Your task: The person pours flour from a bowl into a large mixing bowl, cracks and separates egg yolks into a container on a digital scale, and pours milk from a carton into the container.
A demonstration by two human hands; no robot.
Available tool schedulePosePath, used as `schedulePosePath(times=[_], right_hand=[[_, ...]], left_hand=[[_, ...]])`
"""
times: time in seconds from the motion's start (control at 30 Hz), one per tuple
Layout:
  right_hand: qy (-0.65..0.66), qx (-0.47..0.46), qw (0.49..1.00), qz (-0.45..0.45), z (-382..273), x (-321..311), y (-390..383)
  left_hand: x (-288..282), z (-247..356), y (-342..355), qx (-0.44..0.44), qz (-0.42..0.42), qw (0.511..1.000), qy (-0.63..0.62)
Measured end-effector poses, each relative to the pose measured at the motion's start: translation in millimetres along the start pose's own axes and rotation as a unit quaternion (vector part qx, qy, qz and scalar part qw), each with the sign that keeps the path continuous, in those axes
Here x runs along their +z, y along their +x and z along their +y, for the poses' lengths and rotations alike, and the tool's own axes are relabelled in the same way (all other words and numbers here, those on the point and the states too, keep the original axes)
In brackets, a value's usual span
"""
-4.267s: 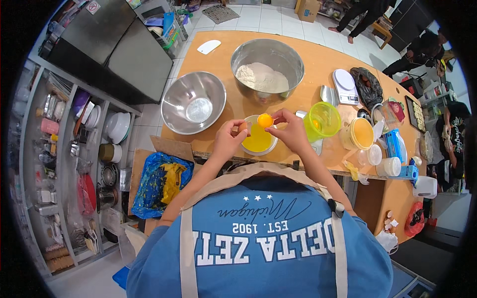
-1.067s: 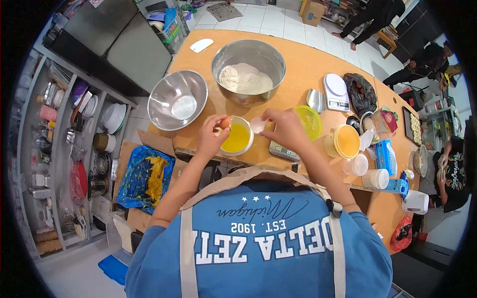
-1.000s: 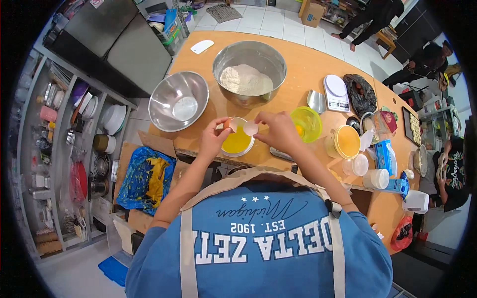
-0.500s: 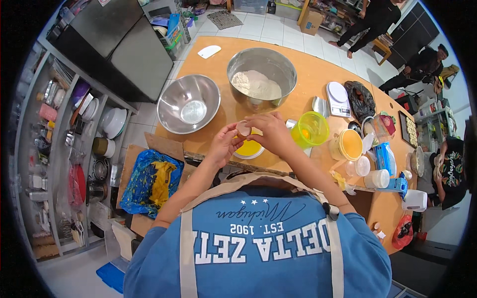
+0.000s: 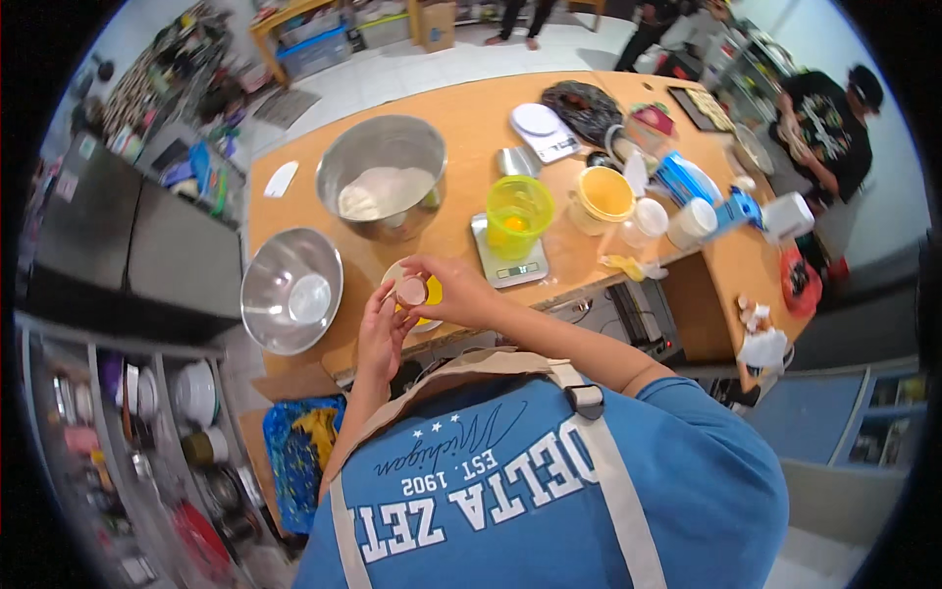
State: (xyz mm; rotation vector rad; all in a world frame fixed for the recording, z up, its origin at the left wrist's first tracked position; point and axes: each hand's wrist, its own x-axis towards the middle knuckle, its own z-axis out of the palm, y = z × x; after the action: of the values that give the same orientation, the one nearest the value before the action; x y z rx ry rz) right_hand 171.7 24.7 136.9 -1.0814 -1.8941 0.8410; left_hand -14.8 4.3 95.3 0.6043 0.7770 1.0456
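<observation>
Over the table's front edge my two hands meet around a cracked eggshell (image 5: pixel 412 290), its pale hollow inside showing. My right hand (image 5: pixel 453 293) pinches the shell from the right. The fingertips of my left hand (image 5: pixel 376 332) are closed against its left side; whether they hold a separate piece of shell I cannot tell. Below the hands, partly hidden by them, sits a small white bowl of yellow liquid (image 5: pixel 435 291). To the right, a yellow-green see-through jug (image 5: pixel 518 201) with egg in its bottom stands on a kitchen scale (image 5: pixel 508 272).
A steel bowl of flour (image 5: pixel 383 147) and an empty steel bowl (image 5: pixel 265 285) stand left. A yellow tub (image 5: pixel 601 201), lidded jars and a second scale (image 5: pixel 545 133) crowd the right. A blue-lined box (image 5: pixel 294 461) sits below the table. Another person (image 5: pixel 824 133) works at far right.
The view has swung right, so the table's things appear farther left. My hands stay together at the eggshell, whose hollow side now faces up more. The jug's scale has come into fuller view.
</observation>
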Motion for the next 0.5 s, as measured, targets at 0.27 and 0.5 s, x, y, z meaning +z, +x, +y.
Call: schedulePosePath(times=[0.27,0.5], right_hand=[[-0.035,0.086,0.992,0.090,24.4,-42.5,-67.0],[-0.045,0.200,0.964,0.168,49.1,-77.1,-132.8]], left_hand=[[-4.0,-7.1,22.8,0.210,0.002,0.543,0.813],[44.9,1.0,33.4,0.033,-0.018,0.515,0.856]])
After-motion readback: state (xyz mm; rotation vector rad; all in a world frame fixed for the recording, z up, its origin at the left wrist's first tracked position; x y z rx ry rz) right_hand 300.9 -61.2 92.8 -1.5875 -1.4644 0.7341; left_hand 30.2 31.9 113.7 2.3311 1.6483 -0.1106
